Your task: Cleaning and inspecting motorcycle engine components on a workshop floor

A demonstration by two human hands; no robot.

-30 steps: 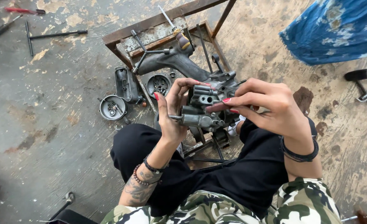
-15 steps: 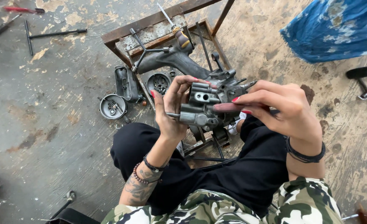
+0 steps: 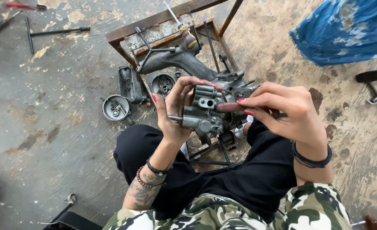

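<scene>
Grey cast metal fills the middle of the view: a carburetor body [image 3: 203, 113] held up between both hands above the person's lap. The left hand [image 3: 173, 110] cups it from nine o'clock, fingers curled over the top and thumb along the near side, clamped around the casting. The right hand [image 3: 282, 108] comes in from three o'clock, fingers pressed together and pointing at the part's side; whether its fingertips [image 3: 241, 101] grip something small or only press the metal cannot be made out, since the contact spot is hidden by the fingers themselves.

Behind the carburetor, at twelve o'clock, a larger engine casting [image 3: 184, 61] lies in a rusty steel frame [image 3: 154, 23], partly covered by the hands. At ten o'clock, on the concrete floor [image 3: 48, 127], sit a round metal cover [image 3: 115, 107] and an oblong cover [image 3: 129, 84]. Farther at eleven o'clock lies a T-handle wrench [image 3: 48, 32]. A blue cloth [image 3: 346, 30] is cut off at the one o'clock corner.
</scene>
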